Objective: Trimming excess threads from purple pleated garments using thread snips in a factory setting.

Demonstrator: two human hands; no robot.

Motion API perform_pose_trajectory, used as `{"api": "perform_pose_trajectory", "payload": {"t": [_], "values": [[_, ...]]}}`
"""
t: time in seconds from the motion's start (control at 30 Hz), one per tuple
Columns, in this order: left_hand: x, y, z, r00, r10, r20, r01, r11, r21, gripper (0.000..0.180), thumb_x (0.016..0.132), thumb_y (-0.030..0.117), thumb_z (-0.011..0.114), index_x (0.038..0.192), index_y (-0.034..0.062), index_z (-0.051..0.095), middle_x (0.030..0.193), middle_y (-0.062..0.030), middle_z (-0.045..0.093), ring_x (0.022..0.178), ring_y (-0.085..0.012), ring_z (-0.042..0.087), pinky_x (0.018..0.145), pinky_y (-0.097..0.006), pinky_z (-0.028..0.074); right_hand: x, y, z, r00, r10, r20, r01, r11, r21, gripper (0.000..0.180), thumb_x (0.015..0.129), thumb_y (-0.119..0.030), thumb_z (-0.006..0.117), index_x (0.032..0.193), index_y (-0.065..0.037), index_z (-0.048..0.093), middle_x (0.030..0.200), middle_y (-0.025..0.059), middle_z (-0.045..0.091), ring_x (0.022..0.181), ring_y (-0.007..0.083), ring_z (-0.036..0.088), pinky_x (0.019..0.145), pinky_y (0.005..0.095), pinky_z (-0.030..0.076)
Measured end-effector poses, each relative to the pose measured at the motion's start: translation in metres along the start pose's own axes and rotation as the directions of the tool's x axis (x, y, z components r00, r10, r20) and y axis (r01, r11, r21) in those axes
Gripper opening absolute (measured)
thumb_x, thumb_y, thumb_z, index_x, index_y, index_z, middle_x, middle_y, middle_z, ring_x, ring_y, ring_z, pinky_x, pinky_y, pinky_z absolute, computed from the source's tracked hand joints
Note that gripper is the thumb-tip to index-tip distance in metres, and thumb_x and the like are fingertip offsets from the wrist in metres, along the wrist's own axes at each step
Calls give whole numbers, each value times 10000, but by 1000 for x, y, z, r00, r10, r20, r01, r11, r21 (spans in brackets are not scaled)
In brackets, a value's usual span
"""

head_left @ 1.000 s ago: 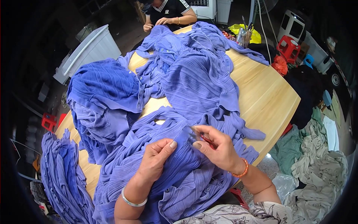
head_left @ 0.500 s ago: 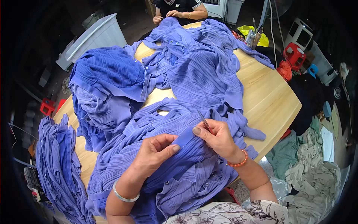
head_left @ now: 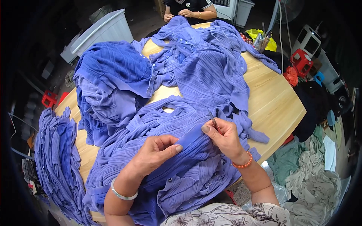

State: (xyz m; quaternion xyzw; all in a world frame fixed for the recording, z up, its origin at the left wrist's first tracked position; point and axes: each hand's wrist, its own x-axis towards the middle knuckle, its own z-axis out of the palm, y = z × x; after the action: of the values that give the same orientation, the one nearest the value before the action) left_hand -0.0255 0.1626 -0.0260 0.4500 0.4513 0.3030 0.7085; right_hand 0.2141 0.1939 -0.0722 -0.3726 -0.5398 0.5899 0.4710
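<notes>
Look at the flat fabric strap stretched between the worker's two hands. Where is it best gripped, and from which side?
Probably at its two ends, from above. The strap lies flat and taut over the heaped blue garment, so only its top face is free. The left hand pinches one end, and the right hand, which also holds small snips, pinches the other.

packages: yellow bag (head_left: pixel 268 40), table's far right edge | labels, signs, screens: none

Blue-violet pleated fabric garment (head_left: pixel 169 165): crumpled, spread across the worktop's near edge, one flat strip pulled taut. Small metal thread snips (head_left: pixel 213 121): slim, tilted, blades pointing up-left, just above the strip.
</notes>
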Motion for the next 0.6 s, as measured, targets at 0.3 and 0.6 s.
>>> {"api": "perform_pose_trajectory", "payload": {"t": [0.3, 0.6], "values": [[-37, -3, 10, 989, 56, -135, -27, 978, 205, 271, 890, 50, 737, 1128, -58, 666, 952, -4, 683, 851, -48, 598, 759, -218, 507, -5, 5, -7, 1000, 14, -10, -15, 999, -43, 238, 975, -230, 701, 898, -5, 685, 677, -121, 482, 614, -21, 347, 511, 180, 270], [-80, -16, -11, 957, 23, -288, 32, 982, 187, 249, 868, 79, 783, 1060, -54, 696, 908, -10, 688, 794, -51, 599, 702, -210, 498, -6, 7, -10, 1000, 14, -20, -16, 997, -76, 250, 967, -238, 713, 860, -14, 687, 654, -123, 458, 598, -25, 323, 496, 185, 235]]}}
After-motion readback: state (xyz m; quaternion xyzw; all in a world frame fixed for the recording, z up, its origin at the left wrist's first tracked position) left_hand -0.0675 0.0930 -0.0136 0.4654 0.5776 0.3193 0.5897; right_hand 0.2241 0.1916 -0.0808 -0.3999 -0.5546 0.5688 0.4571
